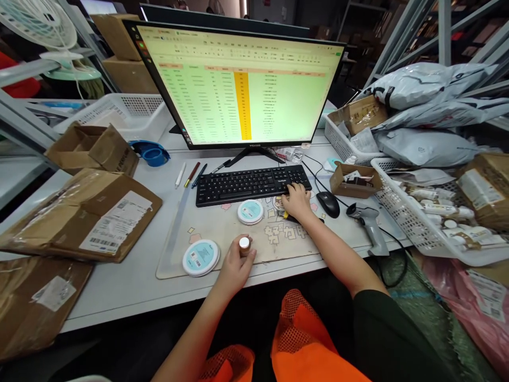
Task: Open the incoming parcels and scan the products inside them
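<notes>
My left hand (234, 268) is closed around a small white-capped bottle (244, 244) standing on the beige desk mat (175, 249). My right hand (296, 200) rests with fingers spread on the right end of a black keyboard (246, 184). Two round light-blue tins lie on the mat, one (201, 257) just left of my left hand and one (250, 211) below the keyboard. A monitor (238, 85) behind the keyboard shows a green spreadsheet with an orange column.
A black mouse (328, 203) and grey barcode scanner (369, 225) lie right of the keyboard. Taped cardboard parcels (83, 217) fill the left side. White baskets (421, 233) with small packages and grey mailer bags (429, 122) crowd the right. Pens (191, 174) lie left of the keyboard.
</notes>
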Action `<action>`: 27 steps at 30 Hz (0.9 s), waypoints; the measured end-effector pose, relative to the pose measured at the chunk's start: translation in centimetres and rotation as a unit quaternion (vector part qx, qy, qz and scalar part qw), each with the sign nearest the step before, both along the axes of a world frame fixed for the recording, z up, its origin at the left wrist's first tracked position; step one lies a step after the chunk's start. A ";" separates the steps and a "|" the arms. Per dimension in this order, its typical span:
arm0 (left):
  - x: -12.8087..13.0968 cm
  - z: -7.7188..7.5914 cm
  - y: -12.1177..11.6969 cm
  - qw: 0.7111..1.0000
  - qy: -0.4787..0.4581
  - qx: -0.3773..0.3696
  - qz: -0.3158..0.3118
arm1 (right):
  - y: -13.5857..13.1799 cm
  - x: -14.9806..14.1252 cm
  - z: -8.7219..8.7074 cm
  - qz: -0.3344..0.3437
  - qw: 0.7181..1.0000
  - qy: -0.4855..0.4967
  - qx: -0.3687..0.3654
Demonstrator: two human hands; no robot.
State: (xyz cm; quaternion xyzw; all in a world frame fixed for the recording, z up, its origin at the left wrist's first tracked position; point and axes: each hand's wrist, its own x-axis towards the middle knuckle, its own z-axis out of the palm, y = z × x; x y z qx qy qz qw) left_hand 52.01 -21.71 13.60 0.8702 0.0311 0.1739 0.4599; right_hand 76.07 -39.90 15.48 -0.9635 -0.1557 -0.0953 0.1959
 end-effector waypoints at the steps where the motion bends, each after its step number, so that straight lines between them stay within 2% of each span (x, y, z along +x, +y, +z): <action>1: 0.0 0.0 0.0 1.000 0.000 0.005 0.000 | 0.0 0.2 0.0 -0.002 1.000 0.005 0.003; 9: 0.1 -0.1 0.1 1.000 -0.001 0.026 -0.002 | 0.0 0.5 0.3 0.001 0.999 -0.006 0.041; 15: 0.1 0.2 0.0 1.000 -0.002 0.018 -0.012 | -0.1 -0.3 0.6 0.018 0.999 -0.030 0.033; 18: 0.2 0.4 -0.1 1.000 -0.001 0.014 -0.017 | 1.4 0.3 1.3 0.039 0.999 -0.035 0.015; 24: 0.3 0.3 0.0 1.000 -0.005 0.015 -0.020 | 6.4 3.5 2.8 0.058 0.998 -0.003 -0.011; 27: 0.3 0.2 0.0 1.000 -0.004 0.009 -0.021 | 6.3 3.7 2.9 0.052 0.998 0.033 -0.017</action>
